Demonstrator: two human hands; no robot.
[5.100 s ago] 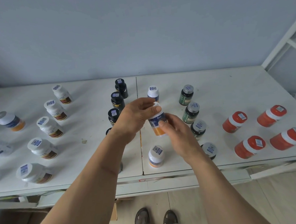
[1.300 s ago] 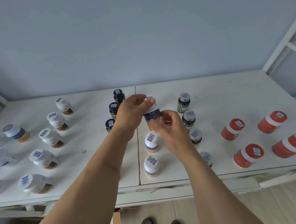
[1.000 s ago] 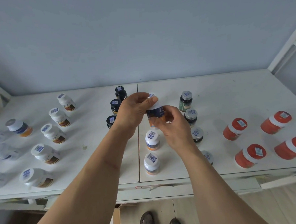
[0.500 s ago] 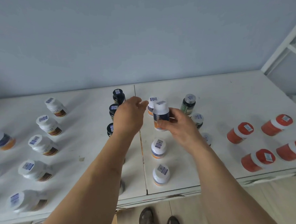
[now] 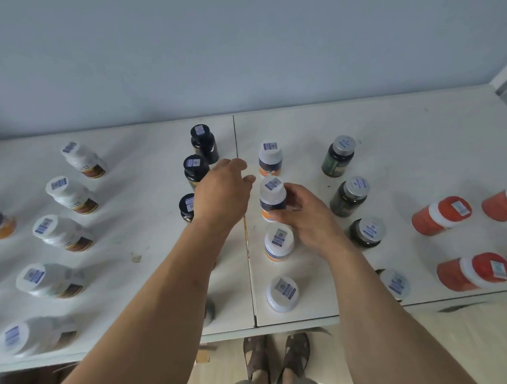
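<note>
The bottle (image 5: 271,196) has come down from chest height, where both hands held it a second ago. It now stands upright in the second place of the white-capped column, between the rear bottle (image 5: 269,158) and the next bottle (image 5: 278,243). The left grip (image 5: 223,193) has let go of the cap and hovers beside it, fingers loose and apart, holding nothing. The right grip (image 5: 309,218) is clamped round the bottle's lower half; its fingers hide the base, so I cannot tell whether the bottle rests on the worktop (image 5: 405,142).

This looks like the set-down, with only the release left. Room is tight fore and aft. The black bottles (image 5: 196,167) stand under the left grip, and the green bottles (image 5: 349,195) are near the right wrist. Straight up is the clear way out; the front edge is well apart.
</note>
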